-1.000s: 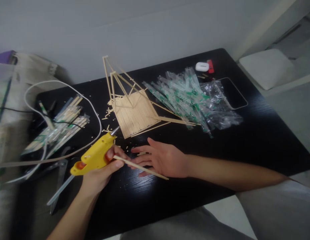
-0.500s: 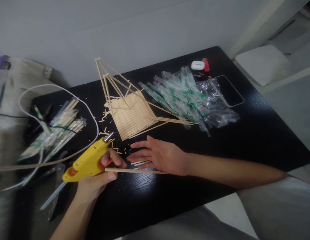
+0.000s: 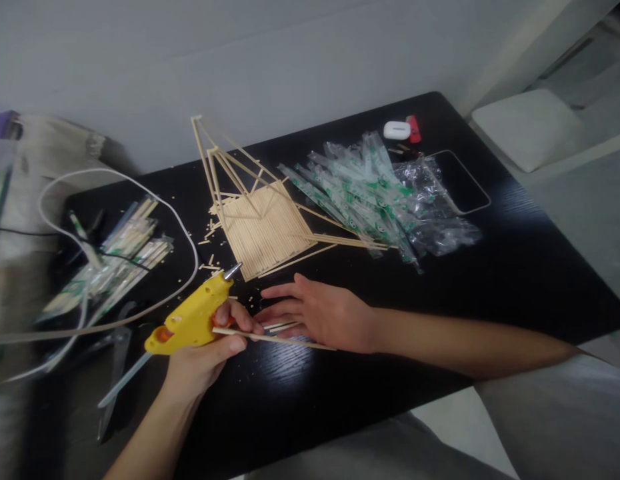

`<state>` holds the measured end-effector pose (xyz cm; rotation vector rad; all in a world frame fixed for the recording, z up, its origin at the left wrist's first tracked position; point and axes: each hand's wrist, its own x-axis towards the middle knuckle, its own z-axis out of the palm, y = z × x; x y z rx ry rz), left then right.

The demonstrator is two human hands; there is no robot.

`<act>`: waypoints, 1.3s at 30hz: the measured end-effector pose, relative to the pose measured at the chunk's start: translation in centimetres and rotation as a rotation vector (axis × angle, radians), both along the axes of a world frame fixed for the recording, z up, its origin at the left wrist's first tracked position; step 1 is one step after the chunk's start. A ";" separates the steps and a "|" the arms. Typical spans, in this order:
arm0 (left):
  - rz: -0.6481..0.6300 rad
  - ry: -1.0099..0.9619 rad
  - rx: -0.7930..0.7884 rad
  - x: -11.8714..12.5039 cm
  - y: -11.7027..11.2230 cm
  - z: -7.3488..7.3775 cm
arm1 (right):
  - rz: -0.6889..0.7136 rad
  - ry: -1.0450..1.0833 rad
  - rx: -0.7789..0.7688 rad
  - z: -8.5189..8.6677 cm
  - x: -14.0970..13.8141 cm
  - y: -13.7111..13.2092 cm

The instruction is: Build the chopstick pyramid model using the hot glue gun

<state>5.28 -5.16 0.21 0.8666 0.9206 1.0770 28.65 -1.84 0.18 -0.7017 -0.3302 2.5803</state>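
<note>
Left hand (image 3: 207,357) and right hand (image 3: 335,317) bare. Left forearm (image 3: 153,423), right forearm (image 3: 440,341) uncovered too. Plain grey clothing (image 3: 555,420) by right elbow, soft creases; sleeve or trouser leg, can't tell.

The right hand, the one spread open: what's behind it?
Between the fingers of the right hand, pieces of pale thin stick show, with the black tabletop beyond. Whatever is behind the palm is covered and cannot be seen.

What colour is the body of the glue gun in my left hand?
The glue gun body is yellow, best seen in the head view.
</note>
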 end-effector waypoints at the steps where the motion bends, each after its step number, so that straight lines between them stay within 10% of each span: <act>1: 0.002 -0.001 -0.002 0.0 0.0 0.0 | 0.002 0.002 -0.004 0.0 0.0 0.0; 39: -0.072 0.065 -0.106 -1.0 -0.5 -0.6 | 0.074 -0.010 0.037 -0.8 -0.2 -0.5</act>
